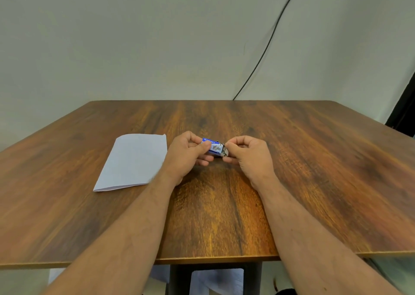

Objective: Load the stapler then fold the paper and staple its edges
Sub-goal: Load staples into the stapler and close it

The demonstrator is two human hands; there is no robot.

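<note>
Two hands: both over table (314,171) centre
Left hand (187,155): fingers curled, gripping blue box (212,146)
Right hand (248,154): fingertips pinching box's open end
Paper (134,160): one folded sheet, left of hands
Stapler: cannot tell

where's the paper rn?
In the head view the paper lies flat on the table, left of centre, just beside the left hand, which holds a small blue box.

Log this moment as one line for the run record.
left hand grips blue staple box | right hand pinches its open end | folded paper flat on table, left of hands | stapler not visible
</note>
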